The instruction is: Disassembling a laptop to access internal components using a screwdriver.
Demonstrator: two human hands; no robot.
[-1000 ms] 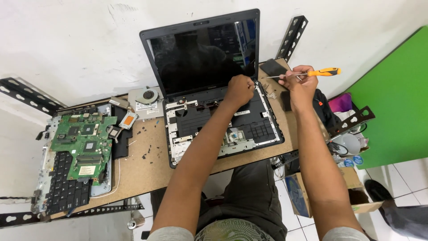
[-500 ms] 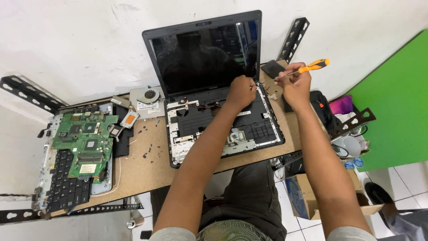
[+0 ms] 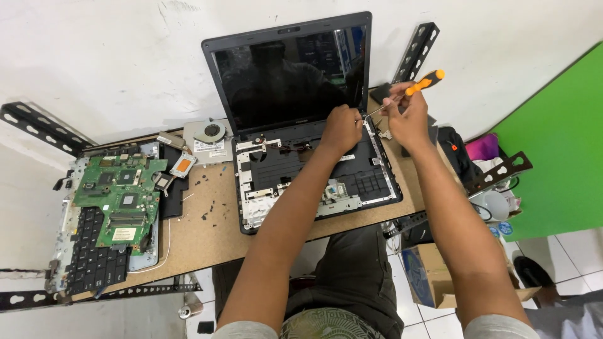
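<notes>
Nearest us, our two forearms reach out over dark trousers toward the brown tabletop. On it to the left lies a green circuit board resting on a black keyboard, with small dark screws scattered beside them. Ahead sits the opened laptop base, its cover removed and inner frame bare. Our left hand rests as a closed fist on the back edge of that base, near the right hinge; we cannot tell whether it grips anything. Our right hand, fingers curled tight, holds an orange-handled screwdriver, its tip angled down at the hinge. Beyond, the dark laptop screen stands upright against the white wall, a grey cooling fan to its left.
</notes>
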